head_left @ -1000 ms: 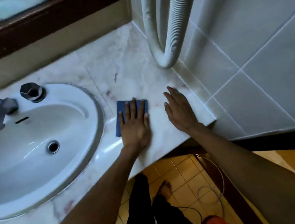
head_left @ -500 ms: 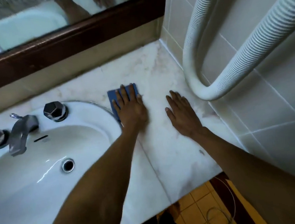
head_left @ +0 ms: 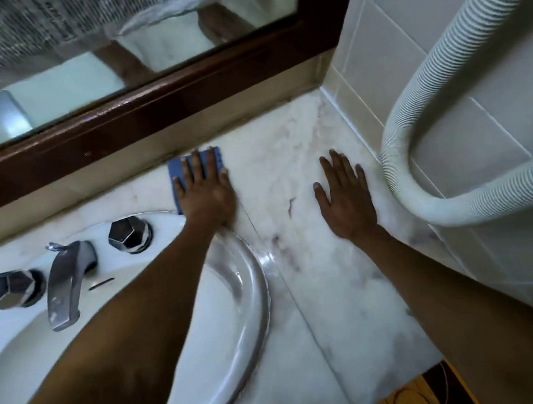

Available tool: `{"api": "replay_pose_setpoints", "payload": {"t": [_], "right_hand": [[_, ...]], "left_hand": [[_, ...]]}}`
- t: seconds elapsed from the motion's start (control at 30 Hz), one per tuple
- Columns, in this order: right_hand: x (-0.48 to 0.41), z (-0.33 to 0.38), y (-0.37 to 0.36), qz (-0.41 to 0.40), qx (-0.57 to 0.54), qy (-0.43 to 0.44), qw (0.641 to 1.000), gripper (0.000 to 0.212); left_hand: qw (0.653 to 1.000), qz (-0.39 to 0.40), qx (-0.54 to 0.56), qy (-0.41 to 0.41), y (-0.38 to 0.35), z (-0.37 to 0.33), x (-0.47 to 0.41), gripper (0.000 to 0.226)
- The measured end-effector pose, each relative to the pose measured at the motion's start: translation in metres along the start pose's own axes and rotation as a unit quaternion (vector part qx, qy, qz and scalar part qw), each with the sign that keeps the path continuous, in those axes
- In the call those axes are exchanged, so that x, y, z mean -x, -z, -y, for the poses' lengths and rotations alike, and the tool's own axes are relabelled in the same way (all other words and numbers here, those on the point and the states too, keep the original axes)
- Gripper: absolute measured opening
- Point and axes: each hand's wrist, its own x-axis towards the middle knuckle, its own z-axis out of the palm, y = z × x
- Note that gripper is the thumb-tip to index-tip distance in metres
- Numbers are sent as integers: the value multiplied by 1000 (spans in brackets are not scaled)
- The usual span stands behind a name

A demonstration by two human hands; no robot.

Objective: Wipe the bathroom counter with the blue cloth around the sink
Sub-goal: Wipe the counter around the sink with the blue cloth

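The blue cloth [head_left: 177, 172] lies flat on the white marble counter [head_left: 330, 294], close to the back wall and just beyond the sink's rim. My left hand [head_left: 205, 192] presses down on it with straight fingers and covers most of it. My right hand [head_left: 345, 199] rests flat on the bare counter further right, fingers spread, near the tiled side wall. The white oval sink [head_left: 249, 291] fills the lower left, partly hidden by my left forearm.
A chrome tap [head_left: 66, 280] and two dark faceted knobs [head_left: 130, 235] [head_left: 12, 289] sit at the sink's back. A white ribbed hose [head_left: 426, 205] loops off the tiled right wall over the counter's edge. A wood-framed mirror [head_left: 146, 112] runs along the back.
My left hand has slid the cloth away from me, from the counter's front edge up past the sink rim toward the back wall. My right hand stayed flat on the counter.
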Motion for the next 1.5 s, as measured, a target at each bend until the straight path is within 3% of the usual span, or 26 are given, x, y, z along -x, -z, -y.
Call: {"api": "replay_pose_setpoints", "payload": {"t": [0.1,0.23,0.37,0.47,0.6,0.67,0.8,1.1,1.23,1.3,1.47,1.5], "right_hand": [[1,1,3,-14,4,-5,1000,57],[1,2,4,-34,-9,-7,999,55],[-1,2,2,-63,-30,-7,998,52],[0,1,2,-79,-57,3,995,51],[-1,1,3,-72,-69,-4,995,51],[-1,1,3,-67,-64,-5,996,51],[-1,4,3,-58,-50,-16,997,52],[-3,7,8,-39,-43,-38,998,52],[-3,6,6,-45,-53,-45,997,51],[-2,6,7,-48,-53,-49,996,50],[-2,6,7,-47,-40,-56,997,50],[-2,5,6,-46,-38,-55,997,50]], "left_hand": [[999,3,-8,45,4,13,2,61],[995,1,27,95,-6,-35,-5,64],[996,41,13,-78,-18,-98,-28,64],[969,89,-36,-229,-14,-127,-60,61],[927,86,-65,-358,0,-90,-68,56],[920,48,-71,-382,0,-54,-55,54],[933,27,-80,-349,0,-27,-39,55],[932,80,-44,-350,-14,-163,-99,57],[926,80,-51,-367,-16,-184,-99,57],[908,75,-60,-408,-18,-173,-95,57],[822,85,-77,-557,-14,-137,-103,52],[820,80,-75,-562,-11,-138,-111,51]]}}
